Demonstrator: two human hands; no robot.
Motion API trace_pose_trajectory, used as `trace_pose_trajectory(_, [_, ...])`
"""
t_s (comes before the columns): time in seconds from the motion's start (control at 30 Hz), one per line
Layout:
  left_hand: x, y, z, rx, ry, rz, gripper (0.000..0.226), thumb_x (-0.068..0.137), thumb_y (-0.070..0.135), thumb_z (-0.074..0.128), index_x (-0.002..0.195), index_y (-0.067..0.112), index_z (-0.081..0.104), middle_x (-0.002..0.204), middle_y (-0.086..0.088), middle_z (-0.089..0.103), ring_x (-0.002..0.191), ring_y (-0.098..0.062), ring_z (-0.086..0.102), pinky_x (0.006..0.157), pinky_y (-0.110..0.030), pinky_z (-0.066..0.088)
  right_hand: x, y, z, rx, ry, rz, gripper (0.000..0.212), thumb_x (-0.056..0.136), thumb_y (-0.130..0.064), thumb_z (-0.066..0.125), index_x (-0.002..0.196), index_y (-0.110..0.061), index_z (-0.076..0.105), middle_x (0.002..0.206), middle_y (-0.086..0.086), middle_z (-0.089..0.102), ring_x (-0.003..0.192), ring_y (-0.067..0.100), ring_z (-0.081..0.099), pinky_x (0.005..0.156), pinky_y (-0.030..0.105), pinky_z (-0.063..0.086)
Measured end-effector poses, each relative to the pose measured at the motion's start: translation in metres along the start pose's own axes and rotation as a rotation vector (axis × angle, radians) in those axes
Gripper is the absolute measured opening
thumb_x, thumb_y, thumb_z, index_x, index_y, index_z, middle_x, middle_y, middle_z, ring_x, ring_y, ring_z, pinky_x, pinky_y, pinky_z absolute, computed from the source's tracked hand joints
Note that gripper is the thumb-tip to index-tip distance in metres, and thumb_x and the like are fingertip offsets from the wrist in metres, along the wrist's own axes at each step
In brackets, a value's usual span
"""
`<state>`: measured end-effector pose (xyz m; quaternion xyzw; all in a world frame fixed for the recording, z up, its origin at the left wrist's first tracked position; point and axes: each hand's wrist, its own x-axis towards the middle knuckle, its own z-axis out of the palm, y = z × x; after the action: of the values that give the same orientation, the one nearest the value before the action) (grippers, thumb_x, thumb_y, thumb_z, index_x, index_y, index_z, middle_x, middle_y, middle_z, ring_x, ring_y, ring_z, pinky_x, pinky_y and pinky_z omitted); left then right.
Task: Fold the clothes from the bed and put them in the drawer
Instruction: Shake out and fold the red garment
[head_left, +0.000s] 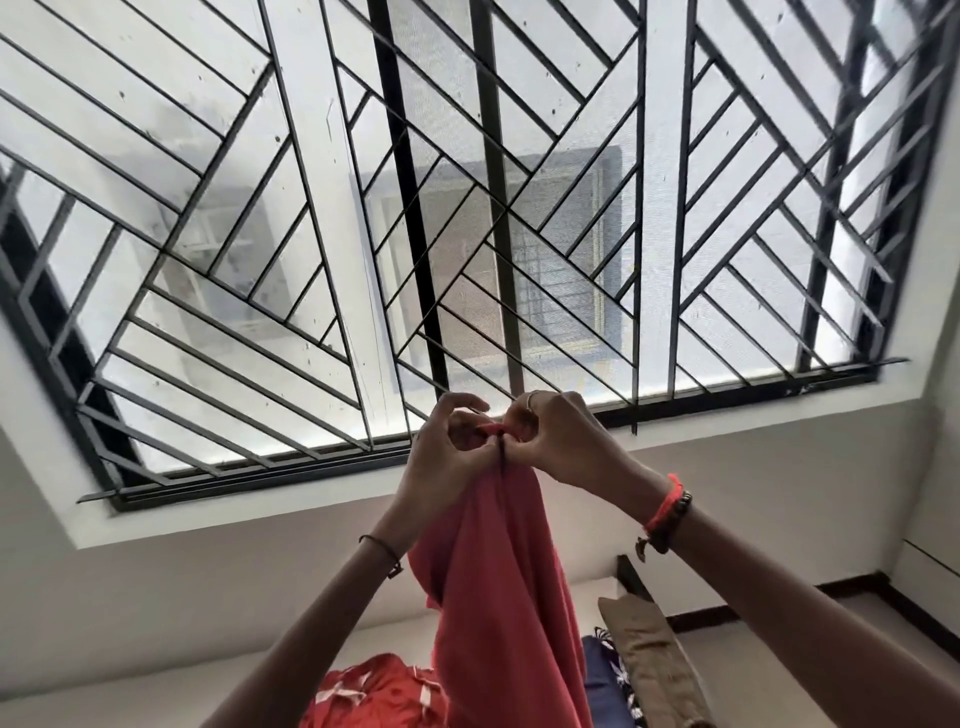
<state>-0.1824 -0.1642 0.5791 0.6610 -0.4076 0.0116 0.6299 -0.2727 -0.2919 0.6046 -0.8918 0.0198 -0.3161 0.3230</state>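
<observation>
A coral red garment hangs straight down from both of my raised hands in front of the window. My left hand pinches its top edge from the left. My right hand pinches the same edge from the right, fingers curled. The two hands almost touch. Below lie more clothes: a red cloth with white stripes at the lower left, a dark blue patterned piece and a khaki brown garment at the lower right. The drawer is out of view.
A big window with a black metal grille fills the upper view. A white wall runs below the sill. A dark-edged headboard or frame shows to the right of the hanging garment.
</observation>
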Motion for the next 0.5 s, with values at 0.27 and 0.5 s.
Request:
trace_pose_trajectory(0.27, [0.004,0.003,-0.008,0.148,-0.020,0.073,0.027,0.072,0.012,0.067,0.091,0.028,0.056,0.085,0.004,0.069,0.083,-0.009,0.068,0.080,-0.028,0.054,0.004,-0.001,0.004,-0.025,0.033,-0.108,0.020,0.076,-0.006,0.072,0.096,-0.007,0.072,0.079,0.002,0.063,0.068,0.009,0.056,0.063,0.007,0.041])
trace_pose_trajectory(0.5, [0.002,-0.002,-0.004,0.216,-0.017,0.103,0.032,0.080,-0.005,0.066,0.098,0.014,0.048,0.086,0.003,0.069,0.081,-0.004,0.068,0.079,-0.021,0.054,0.012,0.004,0.009,-0.227,-0.060,-0.132,0.014,0.079,-0.011,0.064,0.087,-0.002,0.071,0.081,0.012,0.068,0.078,0.022,0.062,0.069,0.026,0.044])
